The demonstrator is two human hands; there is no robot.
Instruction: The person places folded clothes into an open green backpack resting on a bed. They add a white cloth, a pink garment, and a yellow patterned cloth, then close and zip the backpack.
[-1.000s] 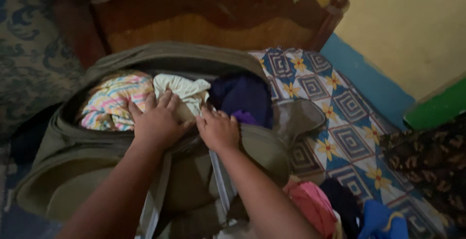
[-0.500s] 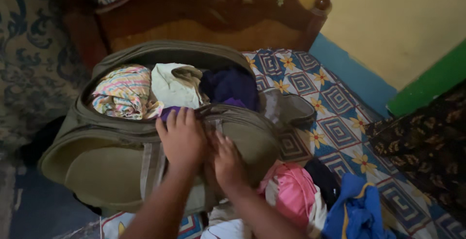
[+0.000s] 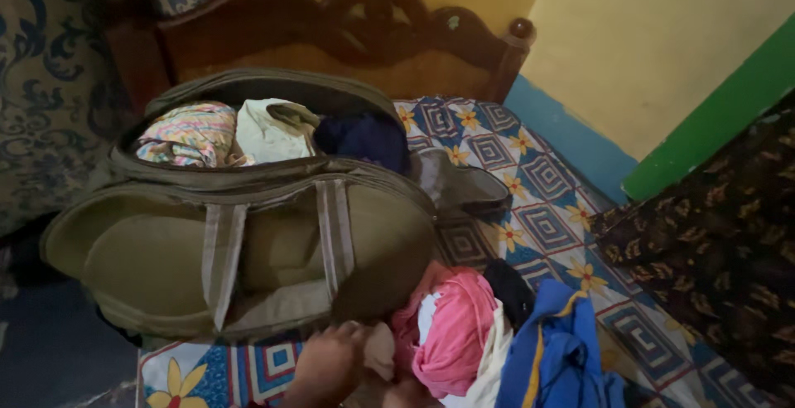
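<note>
One bulging olive duffel bag (image 3: 248, 242), unzipped, crammed with clothes (image 3: 248, 130).

Bedroom corner, seen from above the bed

A carved wooden headboard (image 3: 348, 31) stands at the bed's head edge; a yellow wall (image 3: 662, 35) with blue band (image 3: 571, 139) and green stripe (image 3: 712, 122) runs along the sheet's (image 3: 538, 209) right edge.

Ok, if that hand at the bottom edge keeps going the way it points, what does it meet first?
Likely the pink garment: the hand points right, already touching the pale cloth beside it. Which hand it is stays unclear.
</note>
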